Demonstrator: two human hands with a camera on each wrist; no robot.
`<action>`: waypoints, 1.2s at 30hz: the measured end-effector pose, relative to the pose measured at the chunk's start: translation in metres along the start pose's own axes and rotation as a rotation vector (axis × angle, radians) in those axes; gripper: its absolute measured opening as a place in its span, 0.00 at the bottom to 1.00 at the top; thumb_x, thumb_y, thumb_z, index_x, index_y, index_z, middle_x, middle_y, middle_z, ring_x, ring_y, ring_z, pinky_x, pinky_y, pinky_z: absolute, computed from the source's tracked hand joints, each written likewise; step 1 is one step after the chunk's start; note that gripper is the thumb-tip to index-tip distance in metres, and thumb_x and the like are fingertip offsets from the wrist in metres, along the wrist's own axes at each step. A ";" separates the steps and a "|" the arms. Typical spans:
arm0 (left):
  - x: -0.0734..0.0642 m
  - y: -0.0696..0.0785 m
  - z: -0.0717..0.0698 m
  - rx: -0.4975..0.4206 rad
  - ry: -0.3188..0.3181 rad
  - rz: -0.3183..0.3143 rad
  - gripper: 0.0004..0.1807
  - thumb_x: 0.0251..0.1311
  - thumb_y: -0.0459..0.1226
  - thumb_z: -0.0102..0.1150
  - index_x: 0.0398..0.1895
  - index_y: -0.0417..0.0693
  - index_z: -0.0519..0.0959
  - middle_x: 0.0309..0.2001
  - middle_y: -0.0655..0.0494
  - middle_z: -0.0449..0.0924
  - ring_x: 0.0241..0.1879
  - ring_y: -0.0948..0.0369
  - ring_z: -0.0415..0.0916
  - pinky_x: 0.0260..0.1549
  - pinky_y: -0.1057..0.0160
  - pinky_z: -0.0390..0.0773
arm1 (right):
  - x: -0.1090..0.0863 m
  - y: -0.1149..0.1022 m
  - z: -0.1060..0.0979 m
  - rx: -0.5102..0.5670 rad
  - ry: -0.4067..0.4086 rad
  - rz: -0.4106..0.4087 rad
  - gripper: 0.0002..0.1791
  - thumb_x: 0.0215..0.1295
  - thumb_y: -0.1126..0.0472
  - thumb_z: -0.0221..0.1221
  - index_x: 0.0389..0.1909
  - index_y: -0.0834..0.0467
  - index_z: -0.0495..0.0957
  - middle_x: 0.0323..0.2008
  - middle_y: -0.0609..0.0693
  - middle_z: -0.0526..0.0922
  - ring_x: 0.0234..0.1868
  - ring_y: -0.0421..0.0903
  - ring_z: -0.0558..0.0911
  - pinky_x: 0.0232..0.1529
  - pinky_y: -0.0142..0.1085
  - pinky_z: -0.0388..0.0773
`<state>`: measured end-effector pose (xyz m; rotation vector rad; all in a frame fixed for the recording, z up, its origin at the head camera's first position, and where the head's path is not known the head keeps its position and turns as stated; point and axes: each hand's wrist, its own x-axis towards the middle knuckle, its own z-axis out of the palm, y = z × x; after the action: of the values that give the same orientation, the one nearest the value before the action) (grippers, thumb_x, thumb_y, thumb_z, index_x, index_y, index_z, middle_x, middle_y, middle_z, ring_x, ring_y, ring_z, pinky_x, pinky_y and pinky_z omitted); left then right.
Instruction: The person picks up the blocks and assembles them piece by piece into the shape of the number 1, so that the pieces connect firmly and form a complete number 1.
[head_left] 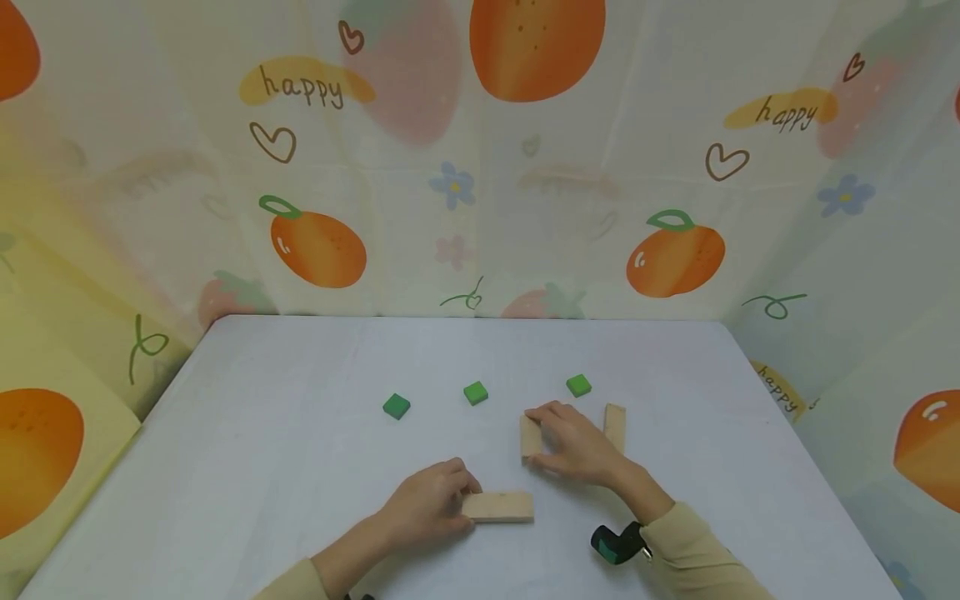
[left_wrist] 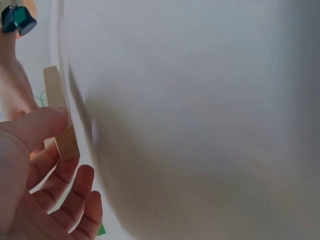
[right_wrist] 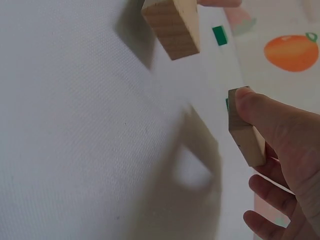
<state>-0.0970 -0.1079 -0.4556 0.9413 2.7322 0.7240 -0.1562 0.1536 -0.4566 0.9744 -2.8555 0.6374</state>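
A plain wooden block (head_left: 501, 507) lies lengthwise from left to right in the head view, pinched at its left end by the left hand (head_left: 429, 504). In the left wrist view the thumb presses on one face of that block (left_wrist: 67, 142), with fingers behind it. Farther out and to the right, the right hand (head_left: 576, 443) holds a second wooden block (head_left: 530, 439) between thumb and fingers. The right wrist view shows the thumb on one end of this block (right_wrist: 243, 132). Just beyond the right hand stands a third wooden block (head_left: 615, 427), its lower part hidden by the hand.
Three small green tiles lie across the far part of the white table (head_left: 300, 450): a left one (head_left: 397, 406), a middle one (head_left: 476, 392) and a right one (head_left: 578, 385). A fruit-printed cloth (head_left: 510, 183) hangs behind. A black wrist device (head_left: 617, 543) sits at the right wrist.
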 end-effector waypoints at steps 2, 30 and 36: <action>0.001 0.001 0.001 0.002 0.002 0.010 0.16 0.44 0.42 0.68 0.39 0.53 0.79 0.33 0.68 0.71 0.32 0.73 0.68 0.33 0.72 0.72 | 0.000 -0.001 0.000 0.002 -0.001 -0.005 0.34 0.47 0.52 0.68 0.55 0.61 0.71 0.49 0.52 0.76 0.51 0.48 0.75 0.52 0.42 0.71; 0.009 0.005 0.007 0.021 -0.060 0.005 0.17 0.41 0.44 0.71 0.37 0.54 0.79 0.31 0.68 0.72 0.30 0.72 0.63 0.30 0.73 0.69 | -0.001 -0.019 0.015 0.063 -0.061 -0.037 0.34 0.50 0.49 0.66 0.57 0.59 0.71 0.49 0.49 0.75 0.50 0.46 0.74 0.51 0.40 0.72; 0.009 0.007 0.005 0.016 -0.062 -0.006 0.17 0.41 0.44 0.71 0.36 0.54 0.79 0.30 0.68 0.72 0.30 0.72 0.63 0.30 0.72 0.69 | -0.002 -0.023 0.018 0.084 -0.087 -0.050 0.34 0.50 0.48 0.66 0.57 0.58 0.70 0.50 0.48 0.74 0.50 0.44 0.74 0.52 0.38 0.71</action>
<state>-0.0986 -0.0957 -0.4569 0.9416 2.6902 0.6612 -0.1396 0.1308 -0.4648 1.1086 -2.8901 0.7326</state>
